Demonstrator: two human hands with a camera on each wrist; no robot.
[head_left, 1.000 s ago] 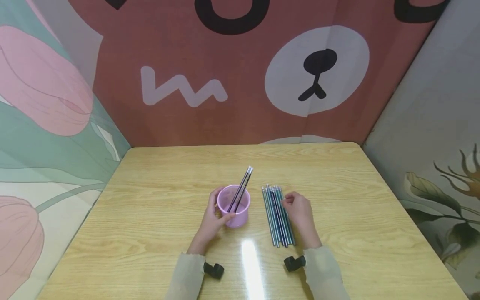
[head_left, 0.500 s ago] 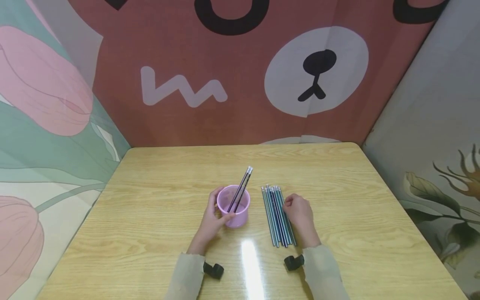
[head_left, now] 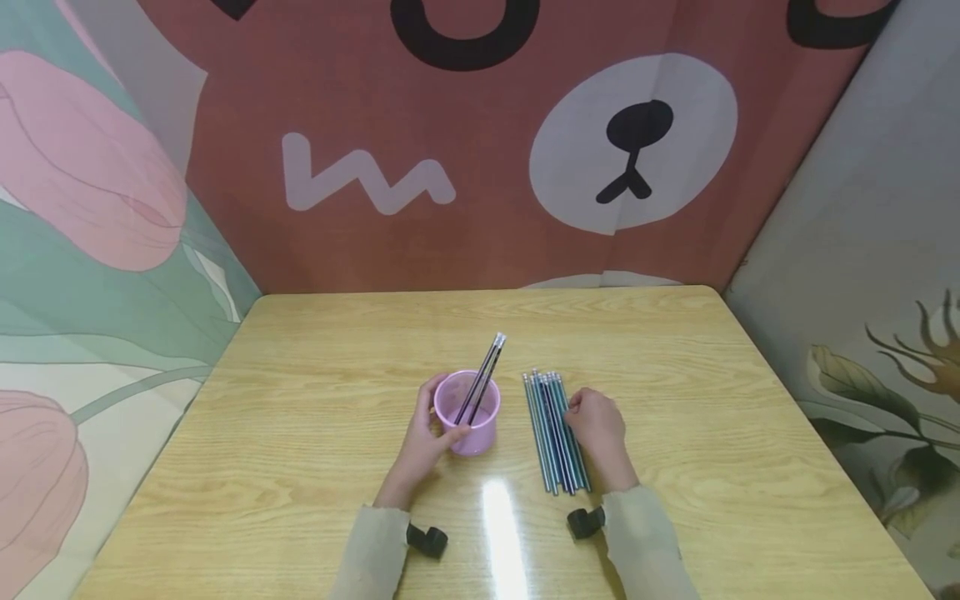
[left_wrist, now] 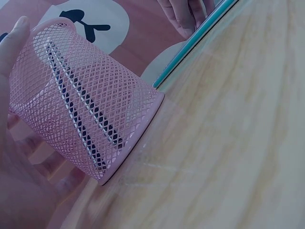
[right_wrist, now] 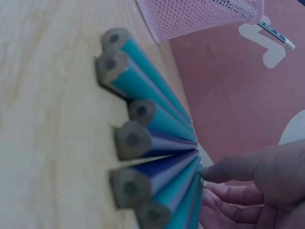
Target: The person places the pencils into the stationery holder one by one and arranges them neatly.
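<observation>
A pink mesh cup (head_left: 467, 412) stands upright near the middle of the wooden counter (head_left: 315, 400), well away from every edge, with two pencils (head_left: 483, 375) leaning inside it, their ends sticking out over the far rim. The left hand (head_left: 422, 442) wraps the cup's left side, thumb on the near rim and fingers (head_left: 424, 392) curled round the wall. From the left wrist view the thumb tip (left_wrist: 16, 33) lies against the mesh and both pencils show through it as dark striped sticks.

Just right of the cup, with a narrow strip of bare wood between, lies a row of blue and teal pencils (head_left: 553, 429), side by side and pointing away from the person. The right hand (head_left: 596, 429) rests at the row's right edge, fingers bent and their tips touching the outermost pencils; whether it pinches one cannot be told from above. The right wrist view shows the blunt pencil ends (right_wrist: 131, 140) fanned close to the lens and blurred, with the fingers (right_wrist: 238, 167) lying against the far part of the row, not closed around any one.

Broad open wood lies to the left, right and behind both hands. The near counter edge is cut off by the frame. A bright glare (head_left: 501, 533) sits between the sleeves.
</observation>
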